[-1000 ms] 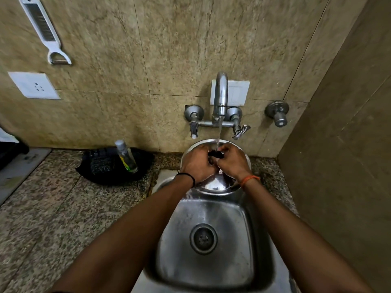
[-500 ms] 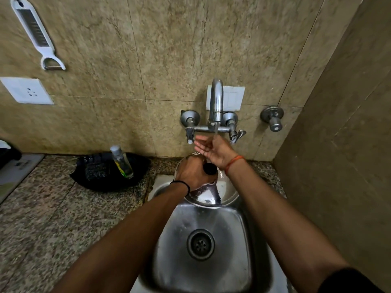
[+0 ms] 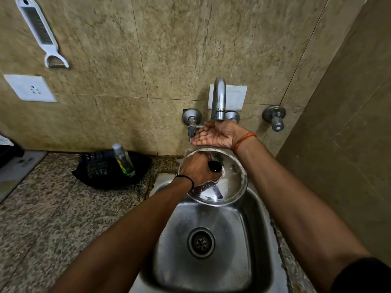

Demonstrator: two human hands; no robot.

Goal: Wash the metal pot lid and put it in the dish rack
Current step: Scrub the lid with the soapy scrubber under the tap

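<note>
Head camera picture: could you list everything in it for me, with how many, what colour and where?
pot lid: one, shiny metal with black knob, over the sink's back edge
sink: one, steel, bottom centre
tap: one, chrome, on the wall above the sink
wall valve: one, chrome, right of the tap
bottle: one, clear with grey cap, in the black tray
black tray: one, on the counter
grater-peeler: one, white, hanging top left
socket: one, white, left wall
left hand: holding the lid
right hand: palm up, cupped under the tap

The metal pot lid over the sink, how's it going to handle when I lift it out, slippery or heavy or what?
The metal pot lid looks wet and shiny, so its rim is probably slippery. It appears thin and rigid, likely light. The left hand grips by the black knob, probably the surest hold.
</note>
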